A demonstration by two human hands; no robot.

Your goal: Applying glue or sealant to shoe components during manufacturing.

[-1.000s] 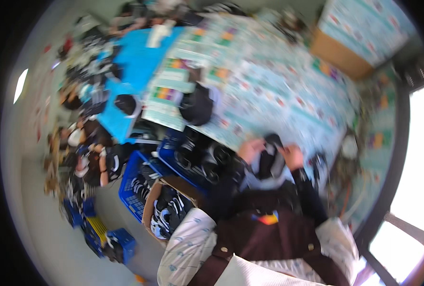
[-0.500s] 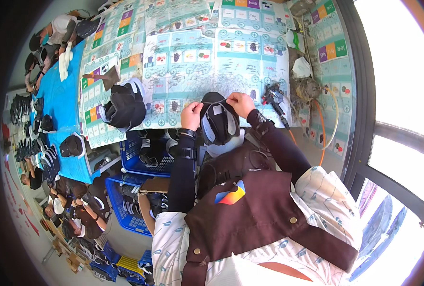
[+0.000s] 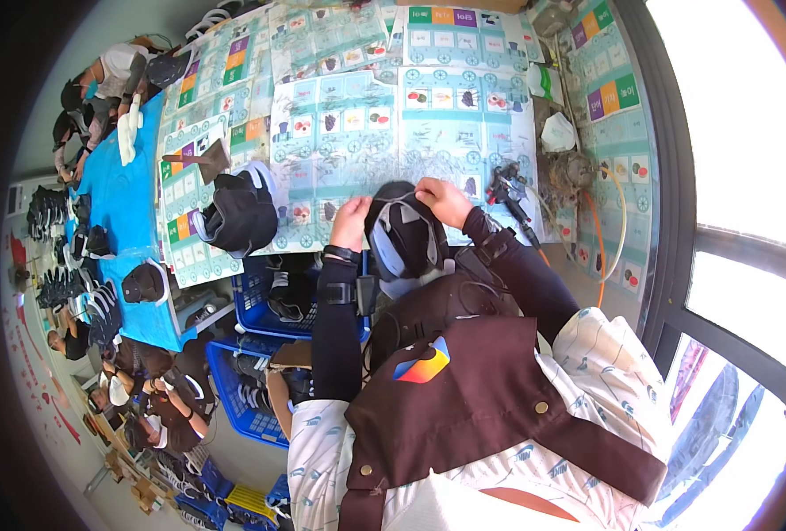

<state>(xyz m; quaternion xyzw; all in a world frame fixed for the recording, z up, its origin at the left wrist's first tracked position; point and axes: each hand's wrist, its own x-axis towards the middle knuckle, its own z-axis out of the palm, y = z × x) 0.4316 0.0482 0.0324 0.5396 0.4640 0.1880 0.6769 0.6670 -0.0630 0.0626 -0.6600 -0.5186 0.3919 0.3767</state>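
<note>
A black shoe with a pale grey-blue lining stands in front of me at the table's near edge, its opening turned toward me. Across its upper part runs a thin grey cord. My left hand pinches the cord at the shoe's left side, and my right hand pinches it at the right. Both hands are closed, fingertips close to the shoe. Left of my left hand, another black shoe with a white sole lies on the table.
Printed sheets cover the table. A tool with a flat blade lies left; a black hose-fed tool lies right. Blue baskets of shoes stand below left. A blue-topped table and people at work are farther left. A window frame borders the right.
The whole view has shifted slightly, with the table lower in the picture. Both hands keep their pinch on the cord at the shoe, with only a small movement.
</note>
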